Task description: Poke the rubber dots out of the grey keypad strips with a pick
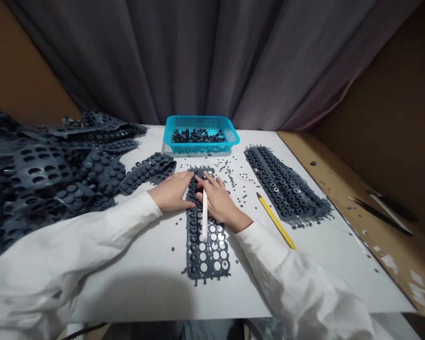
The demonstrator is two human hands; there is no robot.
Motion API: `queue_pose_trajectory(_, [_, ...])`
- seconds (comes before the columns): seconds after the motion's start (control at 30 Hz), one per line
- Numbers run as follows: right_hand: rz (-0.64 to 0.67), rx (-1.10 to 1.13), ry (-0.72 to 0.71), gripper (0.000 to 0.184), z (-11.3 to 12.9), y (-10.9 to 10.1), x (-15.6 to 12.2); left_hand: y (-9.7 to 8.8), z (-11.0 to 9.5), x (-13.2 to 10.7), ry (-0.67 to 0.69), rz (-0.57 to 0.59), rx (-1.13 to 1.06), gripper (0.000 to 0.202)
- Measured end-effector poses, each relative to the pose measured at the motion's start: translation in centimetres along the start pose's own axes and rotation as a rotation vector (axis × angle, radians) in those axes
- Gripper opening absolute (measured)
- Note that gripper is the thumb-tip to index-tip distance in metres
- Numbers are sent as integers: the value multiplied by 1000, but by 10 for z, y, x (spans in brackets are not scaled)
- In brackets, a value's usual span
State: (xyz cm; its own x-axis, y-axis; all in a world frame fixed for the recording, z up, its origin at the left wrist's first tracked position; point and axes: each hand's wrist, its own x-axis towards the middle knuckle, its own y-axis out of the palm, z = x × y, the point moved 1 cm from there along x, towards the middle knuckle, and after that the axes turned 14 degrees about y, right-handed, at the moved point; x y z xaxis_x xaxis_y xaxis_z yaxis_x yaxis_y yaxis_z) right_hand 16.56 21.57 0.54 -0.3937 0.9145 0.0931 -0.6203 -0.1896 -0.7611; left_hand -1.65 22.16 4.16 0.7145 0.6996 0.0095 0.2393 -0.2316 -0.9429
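A dark grey rubber sheet [208, 273] with rows of round holes and ring-shaped pieces lies lengthwise on the white table in front of me. White table shows through many holes on its right and near side; rings still fill the left row. My left hand [174, 192] rests on the sheet's left edge, fingers stretched out and thumb apart. In my right hand [217, 200], over the sheet's upper half, is a slim white stick [204, 219]; its far end is hidden by the fingers. Several tiny dark discs [230, 177] lie scattered beside the hand.
A blue plastic basket [201, 149] with small dark pieces stands at the back. Heaped rubber sheets [38, 165] cover the left side. To the right lie more stacked sheets [286, 184] and a yellow cutter-like tool [276, 223]. Black tweezers [382, 216] lie on the brown surface.
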Motion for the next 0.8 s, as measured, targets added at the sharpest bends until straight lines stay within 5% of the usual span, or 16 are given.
queue_pose_trajectory(0.1, [-100,-55,141,26,-5,-3,0,10,-3,-11,-62,23,-14,86])
queue_pose_trajectory(0.23, [-218,112,135,32,-6,-8,-7,13,-8,-19,-55,11,-10,69])
queue_pose_trajectory(0.4, [-63,230,67,35,4,-14,-17,11,-19,-31,-32,-44,7,51])
queue_pose_trajectory(0.53, [-112,151,58,30,8,-19,-18,3,-48,-44,42,-215,85,43])
queue_pose_trajectory(0.7, [-158,206,42,36,2,-17,-17,10,-88,-66,356,54,20,34])
queue_pose_trajectory(0.8, [-184,292,32,43,15,-30,-20,23,-89,-75,360,31,-31,26])
